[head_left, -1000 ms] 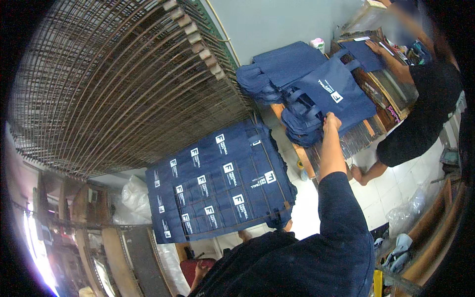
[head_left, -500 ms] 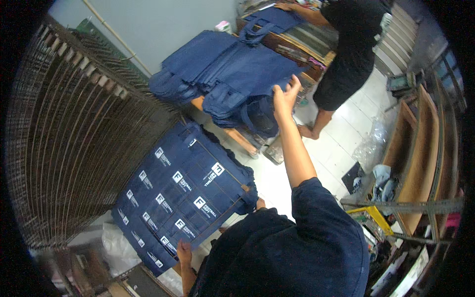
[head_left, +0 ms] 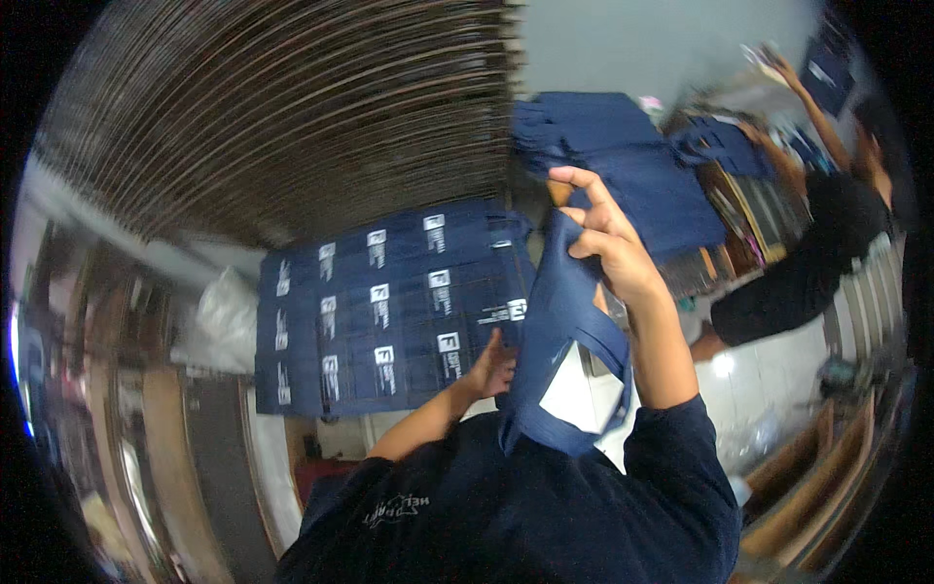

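My right hand (head_left: 620, 243) is raised in front of me, thumb and fingers closed on the top edge of a navy fabric tote bag (head_left: 555, 321). From there the bag hangs down, folded narrow, its loop handle (head_left: 608, 341) dangling on the right. My left hand (head_left: 493, 370) is low beside the bag, its thumb raised and apart from the fingers, which are partly hidden. Just left of it, several navy bags with white prints (head_left: 409, 311) lie in overlapping rows on a rack frame.
A tall stack of wire drying racks (head_left: 321, 127) rises behind the printed bags. Plain navy bags (head_left: 623, 146) are piled on a table ahead. A co-worker in black (head_left: 788, 292) stands at the right, arms stretched over a bench. A plastic bag (head_left: 229, 316) is at the left.
My right hand, empty and reaching over the pile before, now holds a tote bag close to me. My view has turned left, and my left hand has moved up beside that bag.
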The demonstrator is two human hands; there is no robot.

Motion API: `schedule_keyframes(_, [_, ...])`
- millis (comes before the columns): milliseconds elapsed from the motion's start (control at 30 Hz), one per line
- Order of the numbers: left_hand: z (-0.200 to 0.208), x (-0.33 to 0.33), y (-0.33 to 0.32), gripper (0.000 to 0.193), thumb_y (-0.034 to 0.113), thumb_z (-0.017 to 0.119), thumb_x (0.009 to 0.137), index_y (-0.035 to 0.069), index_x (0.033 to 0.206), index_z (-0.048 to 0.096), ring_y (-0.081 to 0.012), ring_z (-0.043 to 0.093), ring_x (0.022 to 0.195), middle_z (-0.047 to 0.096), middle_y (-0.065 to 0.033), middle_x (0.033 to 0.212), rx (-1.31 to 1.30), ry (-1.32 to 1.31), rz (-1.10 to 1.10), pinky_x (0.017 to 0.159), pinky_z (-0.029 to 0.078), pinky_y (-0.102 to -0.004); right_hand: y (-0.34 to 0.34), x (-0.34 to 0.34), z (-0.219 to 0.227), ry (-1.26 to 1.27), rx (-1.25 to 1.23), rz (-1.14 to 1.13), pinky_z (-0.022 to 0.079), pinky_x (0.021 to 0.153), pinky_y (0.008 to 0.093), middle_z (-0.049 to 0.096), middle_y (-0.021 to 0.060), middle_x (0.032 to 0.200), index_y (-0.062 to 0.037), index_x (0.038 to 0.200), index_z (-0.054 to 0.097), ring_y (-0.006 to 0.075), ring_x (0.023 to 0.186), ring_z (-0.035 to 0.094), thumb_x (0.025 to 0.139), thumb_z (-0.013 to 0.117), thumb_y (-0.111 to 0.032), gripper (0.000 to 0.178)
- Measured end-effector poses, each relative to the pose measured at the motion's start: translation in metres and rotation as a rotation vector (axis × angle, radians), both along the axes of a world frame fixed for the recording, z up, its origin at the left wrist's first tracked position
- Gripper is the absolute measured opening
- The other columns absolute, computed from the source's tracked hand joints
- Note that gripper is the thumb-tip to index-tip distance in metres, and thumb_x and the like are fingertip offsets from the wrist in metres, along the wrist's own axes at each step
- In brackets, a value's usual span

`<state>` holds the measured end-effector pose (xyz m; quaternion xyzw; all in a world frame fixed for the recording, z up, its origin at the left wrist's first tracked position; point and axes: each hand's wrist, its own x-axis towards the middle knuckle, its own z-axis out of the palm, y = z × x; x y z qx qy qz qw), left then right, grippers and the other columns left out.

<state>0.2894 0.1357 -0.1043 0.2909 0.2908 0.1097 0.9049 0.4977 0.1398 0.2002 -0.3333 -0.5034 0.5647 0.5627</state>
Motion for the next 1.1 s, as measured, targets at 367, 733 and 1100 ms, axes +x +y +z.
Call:
schedule_keyframes(367, [0.141, -0.060, 0.042, 0.070, 0.057, 0.037, 0.082, 0.004, 0.128, 0.036, -0.0299, 0.040, 0.118, 0.042, -0.0152, 0.127, 0.003, -0.232, 0.679, 0.098, 0.030, -0.0461, 0.009, -0.048, 0.038, 0.108, 0.033, 0.201, 0.037, 0.094, 0.0330, 0.048, 0.0218, 0.117, -0.0037, 0.131, 0.025, 0.0276, 0.103, 0.052, 0.053, 0.053, -0.008, 0.083])
schedule_keyframes(733, [0.210, -0.201, 0.086, 0.049, 0.043, 0.042, 0.087, 0.004, 0.116, 0.047, -0.0275, 0.049, 0.106, 0.053, -0.0125, 0.114, 0.301, -0.199, 1.133, 0.095, 0.035, -0.0423, 0.002, -0.039, -0.211, 0.457, -0.558, 0.538, 0.050, 0.066, 0.0501, 0.042, 0.0291, 0.114, -0.0180, 0.137, 0.013, 0.0418, 0.095, 0.053, 0.075, 0.055, -0.052, 0.082])
schedule_keyframes(1100, [0.047, -0.324, 0.066, 0.024, 0.017, 0.048, 0.073, 0.006, 0.094, 0.052, -0.0254, 0.054, 0.087, 0.058, -0.0094, 0.093, 0.004, 0.204, 1.348, 0.078, 0.043, -0.0397, 0.042, -0.105, -0.293, -0.156, -0.819, 0.025, 0.047, 0.065, 0.0302, 0.055, 0.0126, 0.092, -0.0074, 0.108, 0.049, 0.0197, 0.071, 0.058, 0.080, 0.048, 0.003, 0.031])
